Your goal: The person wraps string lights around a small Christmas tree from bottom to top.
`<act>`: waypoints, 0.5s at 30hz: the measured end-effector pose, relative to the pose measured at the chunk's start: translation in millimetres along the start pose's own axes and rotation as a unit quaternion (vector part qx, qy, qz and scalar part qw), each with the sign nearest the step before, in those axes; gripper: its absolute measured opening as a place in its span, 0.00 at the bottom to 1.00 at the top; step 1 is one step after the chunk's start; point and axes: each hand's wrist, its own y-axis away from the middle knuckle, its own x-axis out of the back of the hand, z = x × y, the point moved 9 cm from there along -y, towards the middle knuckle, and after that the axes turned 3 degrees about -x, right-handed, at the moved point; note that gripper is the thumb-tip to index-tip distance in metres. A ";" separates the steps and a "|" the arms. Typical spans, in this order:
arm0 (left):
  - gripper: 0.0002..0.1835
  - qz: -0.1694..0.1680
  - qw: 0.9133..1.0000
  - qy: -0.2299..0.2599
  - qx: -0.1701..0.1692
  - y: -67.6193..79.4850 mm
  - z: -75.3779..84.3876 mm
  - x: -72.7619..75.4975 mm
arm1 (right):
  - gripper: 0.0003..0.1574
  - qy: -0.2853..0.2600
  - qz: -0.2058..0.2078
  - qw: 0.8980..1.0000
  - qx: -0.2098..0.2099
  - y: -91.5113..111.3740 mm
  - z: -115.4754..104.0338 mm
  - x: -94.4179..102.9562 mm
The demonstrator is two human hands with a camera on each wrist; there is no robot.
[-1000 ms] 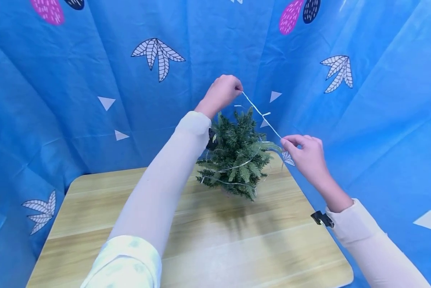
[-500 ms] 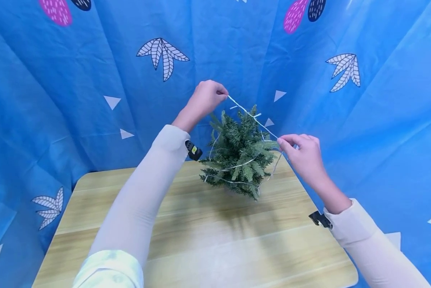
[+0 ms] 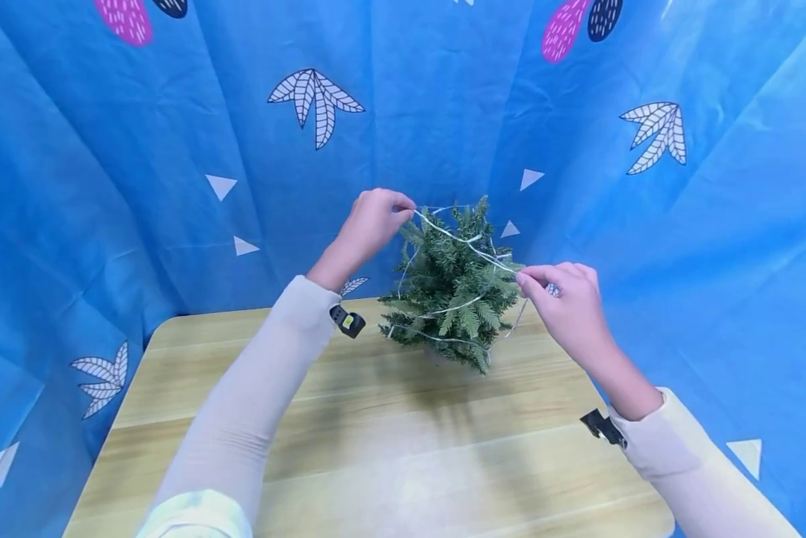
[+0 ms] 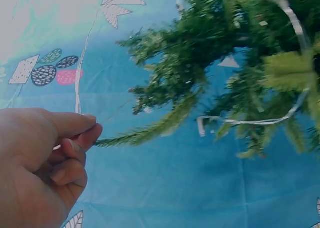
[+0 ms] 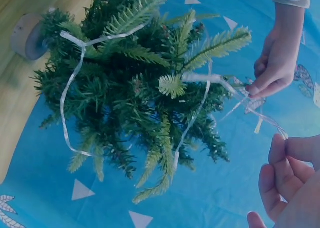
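A small artificial Christmas tree (image 3: 453,276) stands on the table, with a string of lights (image 3: 453,234) wound round its branches. My left hand (image 3: 374,220) pinches the string between thumb and forefinger at the upper left of the tree. On the right side, my right hand (image 3: 567,302) pinches another part of the same string near a branch tip. Between both hands the string runs across the front of the upper branches. In the right wrist view, the tree's round base (image 5: 30,36) shows at the upper left.
The wooden table (image 3: 376,463) has rounded corners, and the tree stands toward its far right part. A blue patterned curtain (image 3: 430,104) hangs close behind the table and along its sides. Lower loops of the string lie on the lower branches.
My left hand has moved left and down, bringing the string from above the treetop onto the front of the upper branches. My right hand has shifted slightly down and keeps its pinch.
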 end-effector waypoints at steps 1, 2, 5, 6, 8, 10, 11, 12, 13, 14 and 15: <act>0.13 0.005 1.000 -0.004 -0.005 3.6 -0.3 -2.3 | 0.12 0.001 0.000 1.000 0.003 1.7 0.2 -0.3; 0.13 0.011 1.000 -0.009 -0.012 7.2 -0.3 -4.3 | 0.12 0.002 0.000 1.000 0.006 3.3 0.5 -0.7; 0.13 0.027 0.999 -0.026 -0.037 16.1 0.8 -12.0 | 0.11 0.004 0.003 1.000 0.011 7.7 2.0 0.1; 0.13 0.029 0.998 -0.033 -0.045 18.4 1.0 -15.1 | 0.11 0.004 0.005 1.000 0.012 8.8 2.7 0.6; 0.13 0.036 0.996 -0.047 -0.059 22.7 1.2 -21.0 | 0.10 0.005 0.008 1.000 0.016 10.6 4.0 1.1; 0.13 0.040 0.996 -0.054 -0.065 25.7 -0.4 -26.6 | 0.10 0.006 0.010 1.000 0.020 12.1 4.8 1.1; 0.13 0.043 0.995 -0.054 -0.066 27.1 -1.5 -28.9 | 0.09 0.006 0.011 1.000 0.023 12.7 5.2 1.0; 0.13 0.047 0.995 -0.054 -0.066 28.2 -3.0 -31.2 | 0.09 0.006 0.011 1.000 0.025 13.2 5.7 0.7; 0.13 0.051 0.995 -0.052 -0.064 29.2 -4.8 -33.2 | 0.09 0.006 0.012 1.000 0.027 13.6 6.0 0.7; 0.13 0.055 0.995 -0.050 -0.060 30.2 -7.0 -35.1 | 0.09 0.006 0.013 0.999 0.029 14.0 6.0 0.6; 0.12 0.057 0.996 -0.045 -0.056 31.2 -9.3 -37.2 | 0.08 0.006 0.013 0.999 0.029 14.5 6.2 0.5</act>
